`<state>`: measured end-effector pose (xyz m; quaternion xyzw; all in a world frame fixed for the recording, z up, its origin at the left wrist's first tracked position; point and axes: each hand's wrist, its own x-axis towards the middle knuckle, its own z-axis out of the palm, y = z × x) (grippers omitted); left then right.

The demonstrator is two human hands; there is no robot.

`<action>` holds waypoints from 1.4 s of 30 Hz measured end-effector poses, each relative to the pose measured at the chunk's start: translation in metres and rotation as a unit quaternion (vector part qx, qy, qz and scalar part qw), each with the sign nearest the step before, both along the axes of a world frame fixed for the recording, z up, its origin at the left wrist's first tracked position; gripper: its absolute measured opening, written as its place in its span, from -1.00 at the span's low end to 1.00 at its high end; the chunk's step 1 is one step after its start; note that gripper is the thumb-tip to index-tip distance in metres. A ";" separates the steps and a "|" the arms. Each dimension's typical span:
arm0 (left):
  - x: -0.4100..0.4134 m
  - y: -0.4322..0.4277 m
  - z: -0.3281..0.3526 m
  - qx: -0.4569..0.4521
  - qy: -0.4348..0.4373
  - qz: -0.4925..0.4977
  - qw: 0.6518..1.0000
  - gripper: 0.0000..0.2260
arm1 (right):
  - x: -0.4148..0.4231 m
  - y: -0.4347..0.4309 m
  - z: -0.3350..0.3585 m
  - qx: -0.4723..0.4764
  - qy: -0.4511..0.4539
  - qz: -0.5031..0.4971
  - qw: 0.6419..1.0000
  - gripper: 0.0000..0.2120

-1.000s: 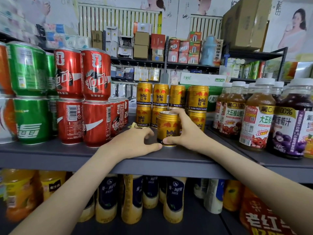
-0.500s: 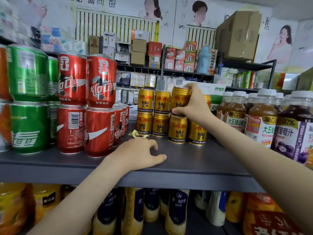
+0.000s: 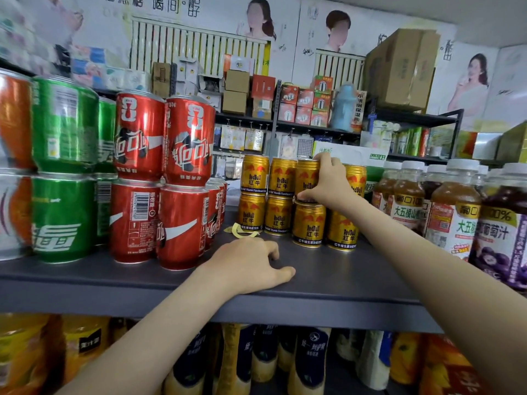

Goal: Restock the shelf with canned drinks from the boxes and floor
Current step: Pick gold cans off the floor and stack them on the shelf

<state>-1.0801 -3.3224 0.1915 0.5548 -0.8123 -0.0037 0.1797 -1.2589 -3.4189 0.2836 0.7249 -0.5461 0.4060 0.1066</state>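
Grey shelf (image 3: 356,280) supports the relaxed left grip (image 3: 251,263); the right grip (image 3: 328,181) grasps a gold can (image 3: 306,178), stacking it on the lower can (image 3: 309,225) below, release probably next.

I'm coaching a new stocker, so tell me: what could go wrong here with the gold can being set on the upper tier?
1. The right hand grips the gold can over a lower can; its thumb hides the joint, so released off-centre it might topple.
2. Neighbouring two-high gold stacks stand close; a nudge could knock them over.
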 end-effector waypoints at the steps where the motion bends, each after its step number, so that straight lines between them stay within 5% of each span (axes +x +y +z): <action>1: 0.000 0.000 0.000 0.000 -0.001 0.000 1.000 -0.56 | -0.001 0.000 0.001 -0.011 0.040 -0.035 0.998 -0.20; 5: 0.000 0.000 0.001 -0.004 -0.002 0.000 1.000 -0.55 | -0.004 0.001 0.004 -0.063 0.170 -0.122 0.976 -0.20; 15: 0.001 -0.002 -0.001 0.002 0.001 -0.004 1.000 -0.52 | -0.012 -0.002 0.006 -0.052 0.205 -0.174 0.962 -0.23; 30: 0.000 0.000 0.000 -0.018 -0.010 -0.004 1.000 -0.55 | -0.019 0.007 -0.021 -0.122 0.273 -0.082 0.951 -0.08; 42: -0.058 0.061 0.012 -0.195 0.005 -0.010 0.981 -0.56 | -0.089 0.180 -0.100 -0.213 0.194 0.019 0.957 -0.43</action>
